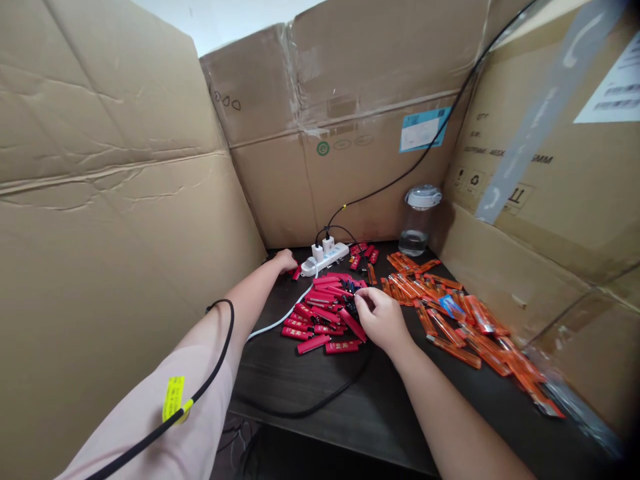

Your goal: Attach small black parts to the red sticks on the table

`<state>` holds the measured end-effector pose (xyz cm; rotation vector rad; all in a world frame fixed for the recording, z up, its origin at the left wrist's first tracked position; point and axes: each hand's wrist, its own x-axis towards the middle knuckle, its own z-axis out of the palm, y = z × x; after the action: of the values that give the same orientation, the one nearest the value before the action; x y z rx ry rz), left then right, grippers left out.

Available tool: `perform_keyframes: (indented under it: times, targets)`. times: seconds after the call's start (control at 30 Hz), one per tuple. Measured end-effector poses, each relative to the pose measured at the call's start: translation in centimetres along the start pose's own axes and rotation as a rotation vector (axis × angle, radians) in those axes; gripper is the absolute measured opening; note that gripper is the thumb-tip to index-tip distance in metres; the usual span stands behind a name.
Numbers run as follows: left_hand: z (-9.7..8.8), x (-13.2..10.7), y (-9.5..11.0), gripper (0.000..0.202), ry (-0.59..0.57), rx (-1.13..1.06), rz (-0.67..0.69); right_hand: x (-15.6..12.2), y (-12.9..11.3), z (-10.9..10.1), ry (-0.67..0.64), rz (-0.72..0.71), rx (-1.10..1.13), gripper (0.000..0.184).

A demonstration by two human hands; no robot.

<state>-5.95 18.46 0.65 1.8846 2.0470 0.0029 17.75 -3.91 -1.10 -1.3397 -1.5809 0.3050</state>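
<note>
Cardboard walls (100,200) screening dark desk (380,427) on three sides. Red lighters (313,344) heaped centre; orange lighters (450,313) well apart at right, colours kept separate. Right grip (380,319) narrow on dark bits (353,307) atop red heap. Left grip (286,260) curled at desk, contents unseen, just beside power strip (325,259). Glass jar (417,220) parked in back corner, out of hands' way.

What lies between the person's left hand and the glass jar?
The head view shows a white power strip and red lighters between the left hand and the glass jar.
</note>
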Motion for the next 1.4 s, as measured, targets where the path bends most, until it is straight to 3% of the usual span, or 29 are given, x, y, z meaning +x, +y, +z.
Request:
perform_keyframes:
  times: [0.23, 0.43, 0.73, 1.07, 1.23, 1.4]
  targets:
    - [0.2, -1.0, -0.7, 0.037, 0.041, -0.031, 0.048, 0.1, -0.4, -0.3, 0.012, -0.005, -0.006, 0.020]
    - [0.3, -1.5, 0.2, 0.040, 0.041, 0.021, 0.057, 0.1, -0.1, -0.4, 0.008, 0.004, -0.015, 0.020]
    - [-0.2, -1.8, 0.8, 0.024, 0.055, 0.109, 0.042, 0.1, -0.1, -0.3, 0.005, -0.001, -0.023, 0.020]
    - [-4.6, -3.0, -3.9, 0.029, 0.212, -0.003, -0.088, 0.1, -0.3, -0.5, -0.005, -0.005, 0.001, 0.021]
    - [-4.2, -3.8, -6.2, 0.031, 0.208, -0.009, -0.156, 0.1, -0.2, -0.6, 0.002, -0.007, -0.003, 0.020]
    - [-2.9, -4.0, -7.2, 0.033, 0.230, 0.022, -0.206, 0.2, 0.0, -0.5, -0.024, -0.004, -0.041, 0.021]
